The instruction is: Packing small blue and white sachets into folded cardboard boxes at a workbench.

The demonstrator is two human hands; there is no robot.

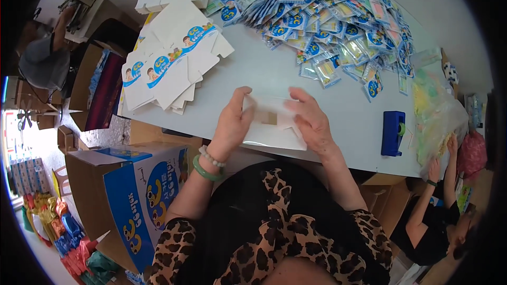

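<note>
A small white carton (269,138) sits between my hands near the table's front edge. Its flaps are partly smeared by motion, and a brownish gap shows in its middle. My left hand (234,121) grips the carton's left side, with a green bangle and a pale bead bracelet on the wrist. On the other side my right hand (315,124) holds the carton, thumb and fingers curled about its edge and partly blurred. Beyond my left hand lie overlapping flat white cartons (177,66) with blue printing. A large heap of small plastic packets (322,21) spreads across the far side.
A blue tape dispenser (392,133) stands on the right of the table (348,121). Past it, a co-worker (435,206) reaches toward a clear plastic bag (441,116). An opened blue cardboard box (142,195) stands at my left. Another person (47,58) works far left.
</note>
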